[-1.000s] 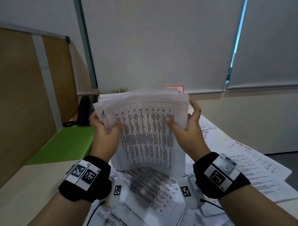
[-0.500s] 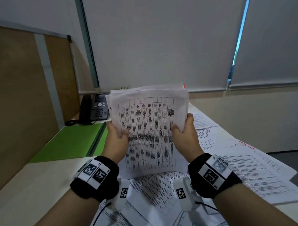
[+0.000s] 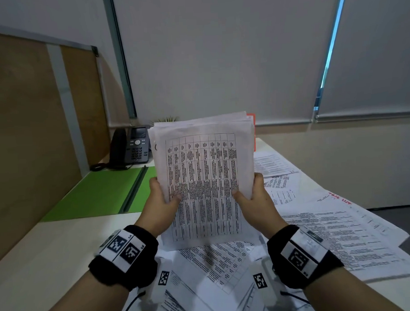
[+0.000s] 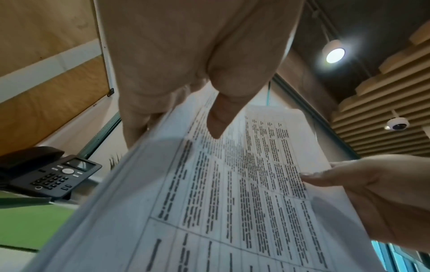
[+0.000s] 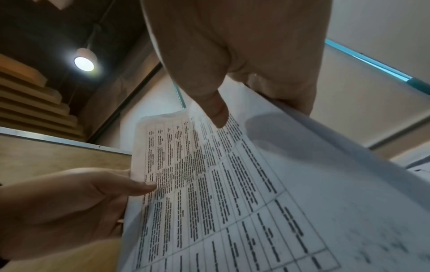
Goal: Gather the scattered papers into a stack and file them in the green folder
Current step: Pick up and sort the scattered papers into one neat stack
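Observation:
I hold a stack of printed papers [image 3: 203,174] upright above the table, its bottom edge resting on loose sheets. My left hand [image 3: 160,203] grips the stack's left edge, thumb on the front page. On the opposite edge, my right hand [image 3: 254,200] grips the same way. The front page [image 4: 232,193] shows a table of text, also seen in the right wrist view as the front page [image 5: 221,193]. The green folder [image 3: 103,193] lies open and flat on the table to the left. More scattered papers [image 3: 330,232] cover the table to the right and in front.
A dark desk phone [image 3: 134,148] stands behind the folder, by a wooden partition [image 3: 24,138] on the left. Window blinds [image 3: 219,50] fill the back. The white table [image 3: 44,254] is bare at the near left. The table's right edge [image 3: 387,221] drops to dark floor.
Both hands slid down from the upper part of the stack to its middle edges. The sheets, splayed before, now stand squared and upright.

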